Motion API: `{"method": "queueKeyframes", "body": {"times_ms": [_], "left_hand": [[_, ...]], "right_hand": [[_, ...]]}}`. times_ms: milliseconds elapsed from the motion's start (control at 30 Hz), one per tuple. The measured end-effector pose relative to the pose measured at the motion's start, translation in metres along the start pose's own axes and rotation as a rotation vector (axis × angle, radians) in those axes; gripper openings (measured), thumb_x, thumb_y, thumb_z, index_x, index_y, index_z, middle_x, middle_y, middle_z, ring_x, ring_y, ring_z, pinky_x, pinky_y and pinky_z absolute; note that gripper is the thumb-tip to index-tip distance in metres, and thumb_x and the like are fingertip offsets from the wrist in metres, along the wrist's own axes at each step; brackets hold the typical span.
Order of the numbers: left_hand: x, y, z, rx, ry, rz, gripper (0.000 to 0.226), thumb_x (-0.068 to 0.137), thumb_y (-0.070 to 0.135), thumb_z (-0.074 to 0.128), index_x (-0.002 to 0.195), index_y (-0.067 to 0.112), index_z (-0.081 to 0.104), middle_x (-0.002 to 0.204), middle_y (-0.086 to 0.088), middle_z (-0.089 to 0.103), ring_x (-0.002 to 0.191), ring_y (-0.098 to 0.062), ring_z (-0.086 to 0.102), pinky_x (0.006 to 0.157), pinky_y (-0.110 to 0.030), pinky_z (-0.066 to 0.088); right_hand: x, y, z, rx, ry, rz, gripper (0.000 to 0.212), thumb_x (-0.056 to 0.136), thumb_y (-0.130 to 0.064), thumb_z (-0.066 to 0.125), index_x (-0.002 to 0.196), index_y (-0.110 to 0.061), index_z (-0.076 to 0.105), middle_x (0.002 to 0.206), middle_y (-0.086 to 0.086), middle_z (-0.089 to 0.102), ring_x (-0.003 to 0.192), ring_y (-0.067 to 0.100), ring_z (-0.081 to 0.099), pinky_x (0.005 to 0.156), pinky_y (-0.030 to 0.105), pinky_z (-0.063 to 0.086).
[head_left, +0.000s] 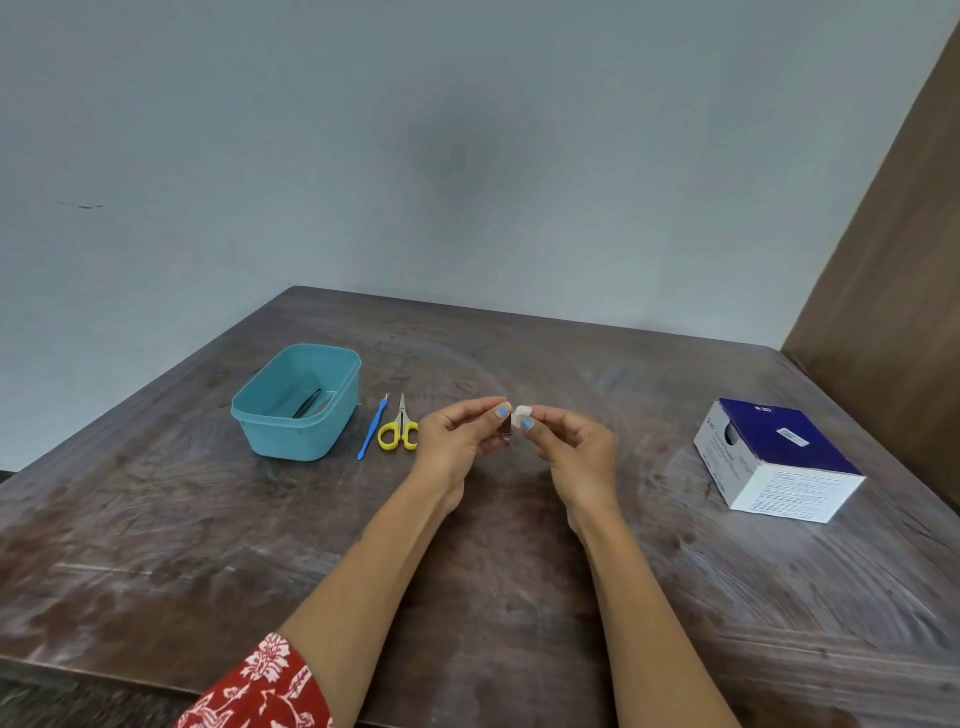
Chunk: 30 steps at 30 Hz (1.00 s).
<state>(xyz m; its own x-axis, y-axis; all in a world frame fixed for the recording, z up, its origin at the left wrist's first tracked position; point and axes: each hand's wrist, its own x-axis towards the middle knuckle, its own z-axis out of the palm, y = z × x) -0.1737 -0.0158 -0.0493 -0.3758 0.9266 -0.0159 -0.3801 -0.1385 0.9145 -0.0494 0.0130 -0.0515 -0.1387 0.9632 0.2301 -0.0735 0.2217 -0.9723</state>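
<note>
Above the middle of the dark wooden table (260, 545), my left hand (457, 441) pinches a small dark metal tool (506, 428) that hangs downward from thumb and forefinger. Right beside it, my right hand (571, 447) pinches a small white wad (521, 417), which touches the top of the tool. What kind of tool it is I cannot make out at this size.
A teal plastic tub (306, 434) at the left holds a dark slim tool (307, 404). Beside it lie a blue-handled pick (371, 430) and yellow-handled scissors (399, 428). A blue and white cardboard box (779, 462) sits at the right. A brown panel (893, 260) rises behind.
</note>
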Motion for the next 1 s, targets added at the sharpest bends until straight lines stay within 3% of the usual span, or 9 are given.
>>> {"method": "queueKeyframes", "body": {"times_ms": [167, 333, 700, 867, 1000], "left_hand": [[-0.0015, 0.0019, -0.0004, 0.022, -0.002, 0.003, 0.015, 0.081, 0.005, 0.066, 0.095, 0.011, 0.068, 0.084, -0.007, 0.072, 0.073, -0.014, 0.070, 0.064, -0.024, 0.058], [0.0008, 0.0036, -0.0022, 0.082, 0.009, 0.041, 0.012, 0.082, 0.003, 0.065, 0.093, 0.006, 0.070, 0.083, -0.007, 0.070, 0.075, -0.013, 0.068, 0.065, -0.020, 0.057], [-0.0022, 0.0042, -0.0010, 0.114, -0.058, 0.046, 0.012, 0.078, 0.002, 0.069, 0.088, 0.009, 0.071, 0.087, -0.009, 0.072, 0.080, -0.015, 0.071, 0.066, -0.023, 0.057], [-0.0025, 0.0061, -0.0004, 0.230, -0.033, 0.092, 0.011, 0.080, 0.005, 0.068, 0.085, 0.015, 0.071, 0.081, -0.002, 0.071, 0.074, -0.007, 0.067, 0.064, -0.016, 0.055], [-0.0025, 0.0071, 0.0004, 0.274, -0.028, 0.100, 0.012, 0.081, 0.006, 0.067, 0.090, 0.011, 0.071, 0.077, 0.003, 0.069, 0.062, 0.005, 0.062, 0.053, -0.007, 0.046]], "right_hand": [[0.0001, -0.0003, -0.0008, -0.118, 0.000, -0.017, 0.014, 0.082, -0.007, 0.070, 0.087, -0.020, 0.074, 0.083, 0.002, 0.075, 0.082, 0.017, 0.071, 0.078, 0.028, 0.055], [0.0012, -0.0021, -0.0058, -0.152, 0.087, -0.022, 0.019, 0.080, -0.010, 0.069, 0.075, -0.028, 0.073, 0.074, -0.004, 0.073, 0.070, 0.010, 0.067, 0.064, 0.017, 0.050], [-0.0010, -0.0008, -0.0053, -0.243, -0.060, -0.094, 0.011, 0.082, -0.019, 0.072, 0.092, -0.020, 0.076, 0.081, -0.005, 0.075, 0.077, 0.008, 0.070, 0.078, 0.028, 0.056], [-0.0003, 0.0005, -0.0056, -0.280, -0.103, -0.010, 0.006, 0.077, -0.022, 0.076, 0.083, -0.022, 0.077, 0.077, -0.005, 0.075, 0.076, 0.008, 0.070, 0.077, 0.028, 0.055], [-0.0007, -0.0013, -0.0039, -0.251, -0.087, 0.015, 0.005, 0.076, -0.020, 0.077, 0.080, -0.024, 0.076, 0.076, -0.003, 0.075, 0.076, 0.010, 0.070, 0.075, 0.026, 0.055]]}}
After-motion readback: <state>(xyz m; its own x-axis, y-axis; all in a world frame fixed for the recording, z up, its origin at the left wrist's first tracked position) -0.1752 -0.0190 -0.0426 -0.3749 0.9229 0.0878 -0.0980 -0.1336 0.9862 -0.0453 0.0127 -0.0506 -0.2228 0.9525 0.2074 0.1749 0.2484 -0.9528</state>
